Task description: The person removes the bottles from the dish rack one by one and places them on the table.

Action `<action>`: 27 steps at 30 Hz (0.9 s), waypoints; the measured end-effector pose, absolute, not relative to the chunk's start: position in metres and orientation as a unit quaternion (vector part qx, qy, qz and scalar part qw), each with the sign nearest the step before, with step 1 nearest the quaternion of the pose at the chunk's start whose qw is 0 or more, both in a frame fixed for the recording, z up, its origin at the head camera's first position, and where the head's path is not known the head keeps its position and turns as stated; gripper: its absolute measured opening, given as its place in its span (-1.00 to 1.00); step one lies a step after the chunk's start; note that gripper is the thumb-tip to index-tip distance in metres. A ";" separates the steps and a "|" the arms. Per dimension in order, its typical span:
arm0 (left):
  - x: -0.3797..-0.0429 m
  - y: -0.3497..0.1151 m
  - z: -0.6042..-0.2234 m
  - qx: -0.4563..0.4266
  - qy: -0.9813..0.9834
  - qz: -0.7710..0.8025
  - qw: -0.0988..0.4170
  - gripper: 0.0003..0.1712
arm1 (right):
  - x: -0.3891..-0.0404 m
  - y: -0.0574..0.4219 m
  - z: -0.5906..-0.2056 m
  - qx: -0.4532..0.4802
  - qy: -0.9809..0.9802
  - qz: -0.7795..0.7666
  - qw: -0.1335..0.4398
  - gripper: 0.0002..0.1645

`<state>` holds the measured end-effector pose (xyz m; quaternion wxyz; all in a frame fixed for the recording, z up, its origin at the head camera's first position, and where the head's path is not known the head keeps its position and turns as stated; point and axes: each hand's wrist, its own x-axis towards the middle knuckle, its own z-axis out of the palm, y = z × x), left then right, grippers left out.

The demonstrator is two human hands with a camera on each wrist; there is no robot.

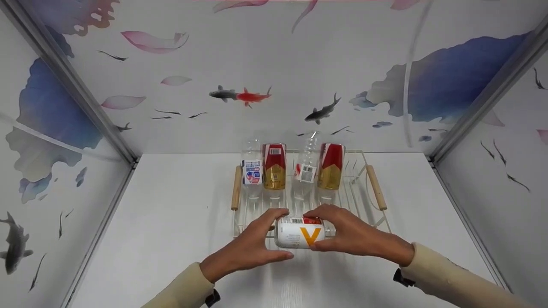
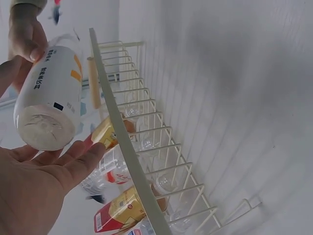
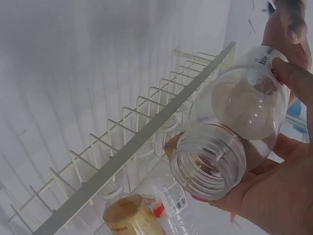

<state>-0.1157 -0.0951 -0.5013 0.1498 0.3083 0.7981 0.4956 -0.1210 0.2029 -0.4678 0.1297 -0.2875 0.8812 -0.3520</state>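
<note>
Beige sleeves (image 1: 447, 269) sit closest to my head cam. Right hand (image 1: 355, 231) has the white-labelled bottle (image 1: 295, 234) pinched near its uncapped neck, sideways between both hands; left hand (image 1: 256, 244) is spread wide by the base, can't tell if touching. Wire rack (image 2: 111, 100) is just beyond. I'd squeeze lightly, it probably dents, and steady the base left-handed.

You're seeing glossy plastic on the bottle (image 3: 244, 105), smooth label (image 1: 293, 236); rack rail (image 3: 137, 138) is looking matt, handles (image 1: 376, 188) showing smooth wood
</note>
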 end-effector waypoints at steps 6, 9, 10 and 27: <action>-0.116 -0.090 -0.501 0.319 0.803 0.480 0.152 0.02 | -0.116 0.198 -0.464 -0.294 0.893 -0.316 0.129 -0.21; -0.116 -0.088 -0.501 0.321 0.804 0.475 0.158 0.00 | -0.114 0.196 -0.464 -0.289 0.898 -0.309 0.120 -0.22; -0.116 -0.087 -0.501 0.321 0.804 0.474 0.161 -0.01 | -0.113 0.196 -0.464 -0.288 0.899 -0.309 0.117 -0.22; -0.112 -0.077 -0.500 0.316 0.811 0.447 0.206 -0.10 | -0.103 0.188 -0.460 -0.321 0.911 -0.251 0.063 -0.28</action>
